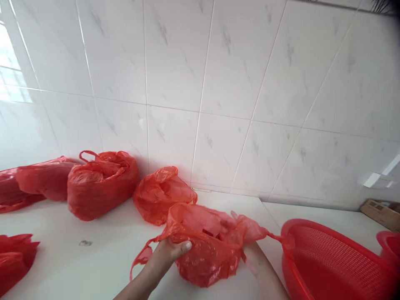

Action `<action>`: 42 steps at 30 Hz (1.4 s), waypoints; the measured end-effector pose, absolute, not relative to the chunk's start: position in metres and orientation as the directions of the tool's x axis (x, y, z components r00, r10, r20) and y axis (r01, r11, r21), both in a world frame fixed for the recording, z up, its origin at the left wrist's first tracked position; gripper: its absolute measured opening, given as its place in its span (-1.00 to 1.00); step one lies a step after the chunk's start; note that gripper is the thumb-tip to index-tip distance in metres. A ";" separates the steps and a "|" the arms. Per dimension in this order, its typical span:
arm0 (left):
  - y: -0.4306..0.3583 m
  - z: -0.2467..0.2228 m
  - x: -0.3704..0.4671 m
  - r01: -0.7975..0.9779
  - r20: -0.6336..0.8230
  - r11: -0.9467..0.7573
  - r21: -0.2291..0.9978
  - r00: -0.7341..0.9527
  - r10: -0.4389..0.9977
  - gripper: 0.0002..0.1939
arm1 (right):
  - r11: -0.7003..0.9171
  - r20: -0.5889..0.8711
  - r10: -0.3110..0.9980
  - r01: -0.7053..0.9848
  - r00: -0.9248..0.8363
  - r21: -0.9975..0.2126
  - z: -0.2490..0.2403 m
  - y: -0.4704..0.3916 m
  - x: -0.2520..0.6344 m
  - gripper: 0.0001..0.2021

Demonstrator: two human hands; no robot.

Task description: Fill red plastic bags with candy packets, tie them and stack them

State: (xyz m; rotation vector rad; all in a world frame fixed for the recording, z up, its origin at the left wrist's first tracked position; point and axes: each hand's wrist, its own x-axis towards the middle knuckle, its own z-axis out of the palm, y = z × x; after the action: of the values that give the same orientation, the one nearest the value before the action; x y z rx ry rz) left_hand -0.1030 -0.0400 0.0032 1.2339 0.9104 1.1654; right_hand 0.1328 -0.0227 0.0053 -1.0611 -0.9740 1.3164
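A thin red plastic bag (208,258) stands on the white table with its mouth open, and a small dark red item shows inside. My left hand (173,250) grips the bag's left rim, thumb outside and fingers hidden under the plastic. On the right side, my right hand (233,227) is behind and partly covered by the bag's thin plastic; its fingertips show, spread apart, near the back rim. One handle of the bag hangs at the left, and the other stretches right to the edge of a red basket (331,233).
Behind the bag lies another loose red bag (162,193). A full red bag (101,187) and more red bags (46,177) line the tiled wall at the left. Red plastic (14,260) lies at front left. A cardboard box (379,212) is at far right.
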 end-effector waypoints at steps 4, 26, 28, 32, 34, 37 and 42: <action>-0.035 0.027 -0.095 -0.239 0.077 -0.058 0.969 0.071 0.994 -0.56 | -0.072 -0.058 0.997 -0.377 -0.046 -0.924 0.006 -0.013 0.136 -0.74; -0.061 0.055 -0.087 -0.688 -0.118 0.173 0.704 0.127 0.985 -0.73 | -0.016 -0.129 0.987 -0.744 0.094 -0.668 0.066 -0.055 0.140 -0.83; -0.060 0.055 -0.087 -0.708 -0.166 0.182 0.682 0.092 0.982 -0.75 | -0.004 -0.083 0.993 -0.673 0.085 -0.739 0.064 -0.055 0.140 -0.81; -0.057 0.054 -0.091 -0.734 -0.217 0.186 0.654 0.054 0.975 -0.81 | 0.009 -0.002 1.000 -0.557 0.019 -0.830 0.057 -0.057 0.144 -0.79; -0.056 0.056 -0.094 -0.759 -0.215 0.168 0.629 0.038 0.976 -0.83 | 0.026 -0.006 0.998 -0.539 0.058 -0.842 0.056 -0.060 0.147 -0.83; -0.055 0.062 -0.096 -0.809 -0.161 0.133 0.573 0.048 0.986 -0.86 | 0.045 0.001 0.998 -0.629 0.070 -0.776 0.063 -0.066 0.145 -0.89; -0.057 0.078 -0.087 -0.849 -0.066 0.113 0.516 0.092 0.994 -0.88 | 0.029 0.083 0.996 -0.696 -0.044 -0.718 0.078 -0.075 0.130 -0.90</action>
State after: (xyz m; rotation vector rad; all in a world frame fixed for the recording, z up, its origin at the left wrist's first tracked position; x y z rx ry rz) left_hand -0.0865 -0.0574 0.0778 0.3913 0.4522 1.4204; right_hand 0.1296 -0.0754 0.0783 -0.5519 -0.7022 1.4856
